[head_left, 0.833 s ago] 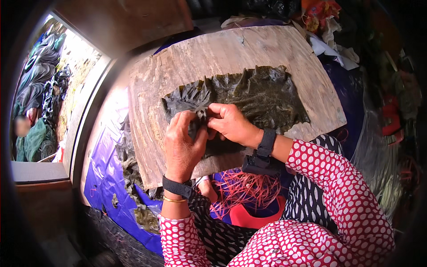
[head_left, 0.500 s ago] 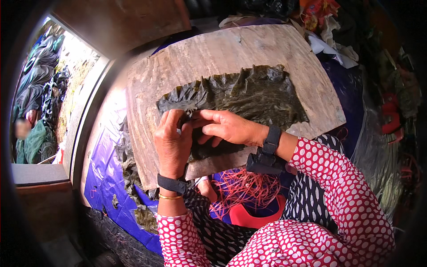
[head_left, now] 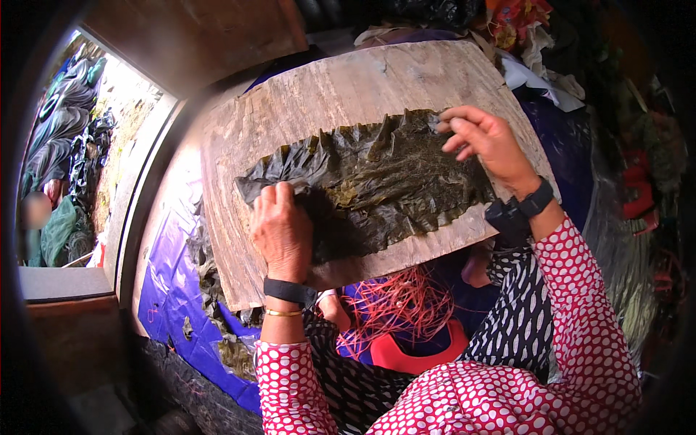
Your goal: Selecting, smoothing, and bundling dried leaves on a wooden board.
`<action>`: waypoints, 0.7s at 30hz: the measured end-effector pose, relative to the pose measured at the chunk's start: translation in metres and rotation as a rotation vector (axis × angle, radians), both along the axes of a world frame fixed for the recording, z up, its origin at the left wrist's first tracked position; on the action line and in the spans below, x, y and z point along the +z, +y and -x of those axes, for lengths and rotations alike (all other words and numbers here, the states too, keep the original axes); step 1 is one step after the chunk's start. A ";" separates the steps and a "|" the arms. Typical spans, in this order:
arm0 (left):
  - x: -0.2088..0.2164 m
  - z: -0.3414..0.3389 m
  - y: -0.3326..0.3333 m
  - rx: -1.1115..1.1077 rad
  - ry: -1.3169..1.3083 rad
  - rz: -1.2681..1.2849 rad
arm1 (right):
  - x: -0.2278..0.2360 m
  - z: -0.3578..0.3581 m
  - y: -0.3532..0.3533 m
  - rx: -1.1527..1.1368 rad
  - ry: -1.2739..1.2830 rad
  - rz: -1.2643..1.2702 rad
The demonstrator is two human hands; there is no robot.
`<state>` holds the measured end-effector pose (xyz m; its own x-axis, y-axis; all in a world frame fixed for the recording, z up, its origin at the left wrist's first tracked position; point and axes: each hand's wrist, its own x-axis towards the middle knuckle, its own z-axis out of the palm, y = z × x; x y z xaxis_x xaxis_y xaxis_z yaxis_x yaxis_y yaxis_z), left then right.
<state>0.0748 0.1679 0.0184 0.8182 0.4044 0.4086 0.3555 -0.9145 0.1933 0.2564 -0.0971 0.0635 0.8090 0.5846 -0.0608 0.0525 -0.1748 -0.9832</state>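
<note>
A broad, dark brown-green sheet of what looks like kelp (head_left: 377, 177) lies on a wooden board (head_left: 348, 83), its far edge ruffled and its surface wrinkled. My left hand (head_left: 281, 228) is closed on the sheet's left end, fingers curled into the near-left part; the fingertips are partly hidden. At the far right corner is my right hand (head_left: 489, 141), its fingers bent and apart, just over the edge and holding nothing that I can see. That hand covers part of the corner.
Below the board are a tangle of red strings (head_left: 406, 308) and a red plastic piece (head_left: 428, 355). Blue sheeting (head_left: 170, 290) with dark seaweed scraps spreads at the left. White crumpled material (head_left: 544, 83) lies far right, and a doorway shows heaped nets (head_left: 58, 225).
My right hand has moved from beside my left hand to the sheet's far right corner. My left hand stays at the left end, and the sheet has shifted slightly left.
</note>
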 end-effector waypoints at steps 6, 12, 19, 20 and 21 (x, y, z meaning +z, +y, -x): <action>-0.006 -0.004 -0.012 -0.011 0.173 0.048 | -0.009 -0.027 -0.038 -0.143 -0.113 0.113; 0.015 0.005 0.003 -0.170 0.015 0.741 | -0.023 -0.044 -0.068 -0.080 -0.611 0.680; -0.001 0.017 0.035 -0.047 0.146 0.247 | -0.038 -0.037 -0.056 -0.049 -0.543 0.797; -0.004 0.019 0.036 -0.073 0.183 0.265 | -0.039 -0.035 -0.051 -0.040 -0.524 0.786; -0.004 0.019 0.033 -0.080 0.179 0.270 | -0.035 -0.031 -0.045 -0.050 -0.485 0.824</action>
<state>0.0559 0.2014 0.0143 0.9010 0.4098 0.1425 0.3345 -0.8653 0.3734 0.2870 -0.1424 0.0281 0.8772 0.4718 -0.0892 0.3955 -0.8153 -0.4228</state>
